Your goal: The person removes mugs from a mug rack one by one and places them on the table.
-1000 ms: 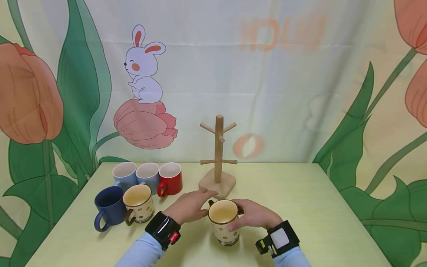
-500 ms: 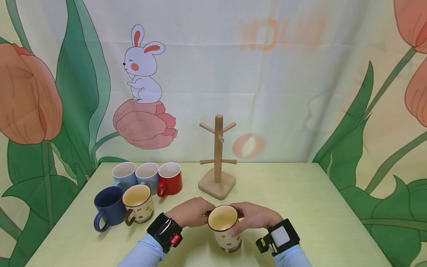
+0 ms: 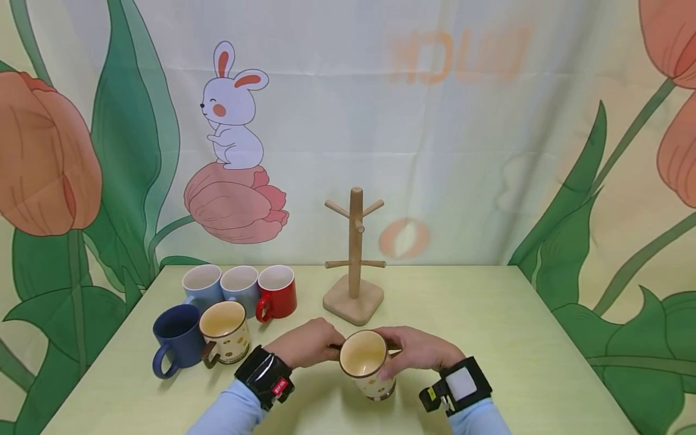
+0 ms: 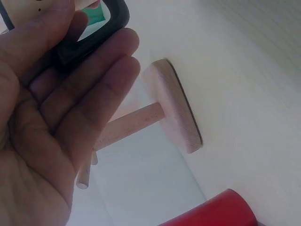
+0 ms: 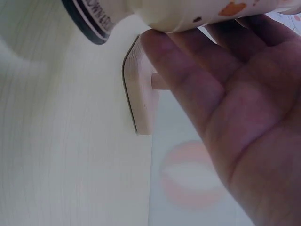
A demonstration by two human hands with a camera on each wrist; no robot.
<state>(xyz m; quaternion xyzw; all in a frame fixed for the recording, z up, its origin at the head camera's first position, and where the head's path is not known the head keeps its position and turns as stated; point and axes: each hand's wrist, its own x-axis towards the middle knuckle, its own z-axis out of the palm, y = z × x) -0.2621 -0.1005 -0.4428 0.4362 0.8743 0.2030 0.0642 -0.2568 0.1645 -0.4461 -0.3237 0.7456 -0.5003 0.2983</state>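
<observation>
A cream mug with a brown rim and small printed patterns (image 3: 365, 356) is held tilted between both hands in front of the wooden mug stand. My left hand (image 3: 309, 344) pinches its dark handle (image 4: 96, 40) on the left side; in the left wrist view the fingers lie about that handle. My right hand (image 3: 421, 349) grips the mug's body from the right, thumb on the near side and fingers behind. In the right wrist view, fingers (image 5: 183, 66) lie against the mug's wall, and the dark-edged base (image 5: 87, 23) hangs off the table surface.
The wooden mug stand (image 3: 355, 254) stands just beyond the hands, its pegs bare. At the left are a dark blue mug (image 3: 185, 338), another cream mug (image 3: 231, 341), two light blue mugs (image 3: 206, 296) and a red mug (image 3: 283, 296). A printed curtain (image 3: 462, 151) hangs behind the table.
My left hand has drawn back from beside the stand's base and taken the mug's handle. The mug leans more, its bottom shifted right. My right hand keeps its grip.
</observation>
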